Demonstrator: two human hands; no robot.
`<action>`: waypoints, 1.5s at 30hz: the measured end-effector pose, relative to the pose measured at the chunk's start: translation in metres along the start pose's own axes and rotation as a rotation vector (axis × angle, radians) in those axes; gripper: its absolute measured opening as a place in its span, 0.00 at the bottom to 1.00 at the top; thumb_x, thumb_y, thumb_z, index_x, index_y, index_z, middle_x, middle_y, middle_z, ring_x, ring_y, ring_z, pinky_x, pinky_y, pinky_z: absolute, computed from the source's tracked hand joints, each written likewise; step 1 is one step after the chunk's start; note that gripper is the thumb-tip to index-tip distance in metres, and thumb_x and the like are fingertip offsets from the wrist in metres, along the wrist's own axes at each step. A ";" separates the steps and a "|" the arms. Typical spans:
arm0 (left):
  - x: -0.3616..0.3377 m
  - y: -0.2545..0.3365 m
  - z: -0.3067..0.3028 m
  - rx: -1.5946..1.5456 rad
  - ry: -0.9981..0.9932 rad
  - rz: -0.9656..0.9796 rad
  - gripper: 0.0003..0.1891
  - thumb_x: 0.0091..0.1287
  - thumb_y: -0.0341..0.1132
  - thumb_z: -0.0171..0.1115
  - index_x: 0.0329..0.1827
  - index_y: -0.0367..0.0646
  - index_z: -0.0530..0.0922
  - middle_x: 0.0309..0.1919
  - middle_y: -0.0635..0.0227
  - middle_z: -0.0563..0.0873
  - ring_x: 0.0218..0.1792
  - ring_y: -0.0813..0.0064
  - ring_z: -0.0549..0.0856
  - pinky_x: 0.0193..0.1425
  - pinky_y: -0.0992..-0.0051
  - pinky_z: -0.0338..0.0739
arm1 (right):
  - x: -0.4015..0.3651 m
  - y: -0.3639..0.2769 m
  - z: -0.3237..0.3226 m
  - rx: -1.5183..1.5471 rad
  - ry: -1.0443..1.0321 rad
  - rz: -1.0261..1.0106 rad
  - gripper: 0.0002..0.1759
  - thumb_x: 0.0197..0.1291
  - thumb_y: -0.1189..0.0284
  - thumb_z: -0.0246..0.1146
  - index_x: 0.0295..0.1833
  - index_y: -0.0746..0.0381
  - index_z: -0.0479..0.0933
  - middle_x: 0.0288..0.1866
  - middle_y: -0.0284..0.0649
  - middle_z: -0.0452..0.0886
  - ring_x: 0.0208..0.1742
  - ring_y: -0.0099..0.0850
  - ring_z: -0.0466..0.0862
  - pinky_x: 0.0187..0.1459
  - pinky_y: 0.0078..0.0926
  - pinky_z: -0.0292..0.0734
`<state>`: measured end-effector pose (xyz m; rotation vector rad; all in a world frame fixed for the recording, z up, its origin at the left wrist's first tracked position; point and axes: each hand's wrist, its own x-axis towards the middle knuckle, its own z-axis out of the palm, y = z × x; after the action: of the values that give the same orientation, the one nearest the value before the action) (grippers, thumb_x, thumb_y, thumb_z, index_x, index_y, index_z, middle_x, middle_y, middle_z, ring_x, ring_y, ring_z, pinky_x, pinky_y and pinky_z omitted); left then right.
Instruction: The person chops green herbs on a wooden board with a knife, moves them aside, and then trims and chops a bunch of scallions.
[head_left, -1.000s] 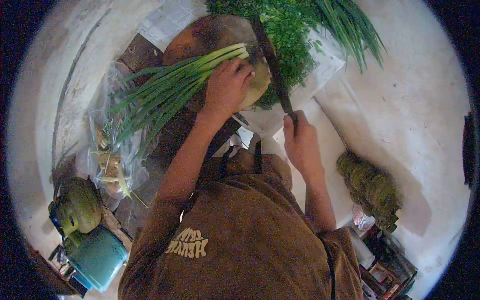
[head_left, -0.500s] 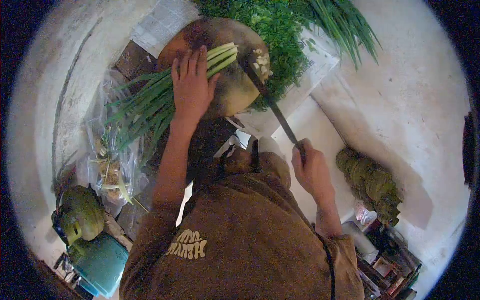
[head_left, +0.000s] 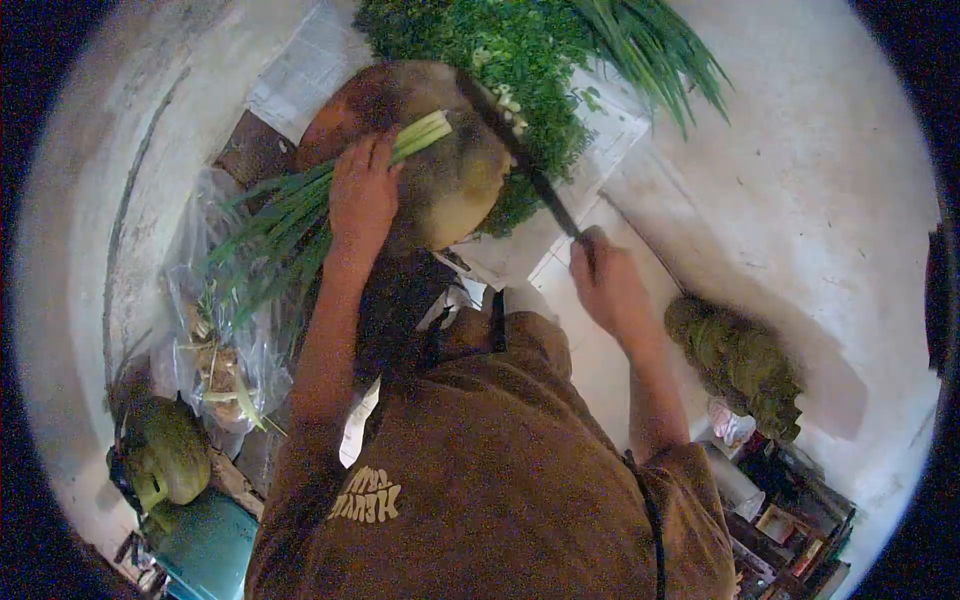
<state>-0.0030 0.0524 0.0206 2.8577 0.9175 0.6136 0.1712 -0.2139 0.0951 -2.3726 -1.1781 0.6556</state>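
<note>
A round wooden board (head_left: 455, 190) bears a bunch of green onions (head_left: 285, 215), its pale cut ends pointing up and right. My left hand (head_left: 364, 195) is closed over the bunch near those ends, at the board's left part. In my right hand (head_left: 612, 285) is the handle of a long dark knife (head_left: 545, 192). Its blade lies across the board's right edge, beside small pale cut pieces (head_left: 508, 105). Chopped greens (head_left: 540, 60) are heaped just past the board, partly behind the blade.
More long green onions (head_left: 660, 55) lie at the top right. A plastic bag (head_left: 215, 370) is on the left, above a green gourd (head_left: 175, 455) and a teal container (head_left: 210, 540). Stacked dark green leaves (head_left: 735, 365) and a cluttered box (head_left: 790, 530) are at the right.
The knife has swung to the board's right edge, against the cut pieces, which have moved toward the greens. My left hand has shifted slightly left and down. The view has shifted a little.
</note>
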 end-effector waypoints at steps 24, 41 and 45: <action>0.001 0.028 0.001 -0.023 0.047 0.190 0.24 0.56 0.26 0.57 0.58 0.49 0.79 0.61 0.68 0.78 0.54 0.58 0.79 0.62 0.62 0.76 | 0.039 -0.040 0.036 0.103 0.126 0.014 0.15 0.71 0.67 0.54 0.42 0.71 0.69 0.30 0.66 0.77 0.36 0.66 0.77 0.35 0.57 0.69; 0.010 0.033 0.004 -0.139 0.016 0.135 0.28 0.56 0.23 0.54 0.63 0.49 0.77 0.58 0.65 0.79 0.56 0.59 0.78 0.63 0.62 0.75 | 0.012 -0.042 0.030 0.067 0.022 0.099 0.15 0.72 0.65 0.53 0.43 0.69 0.67 0.26 0.63 0.79 0.30 0.63 0.81 0.33 0.58 0.76; 0.011 0.034 0.005 -0.109 -0.023 0.113 0.28 0.56 0.24 0.54 0.63 0.48 0.78 0.58 0.65 0.79 0.57 0.57 0.77 0.65 0.62 0.74 | 0.000 -0.043 0.025 0.074 -0.025 0.132 0.14 0.72 0.66 0.53 0.44 0.69 0.67 0.26 0.63 0.79 0.30 0.63 0.81 0.32 0.58 0.75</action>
<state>0.0260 0.0312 0.0267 2.8275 0.7010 0.6195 0.1303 -0.1857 0.0991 -2.4014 -0.9959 0.7598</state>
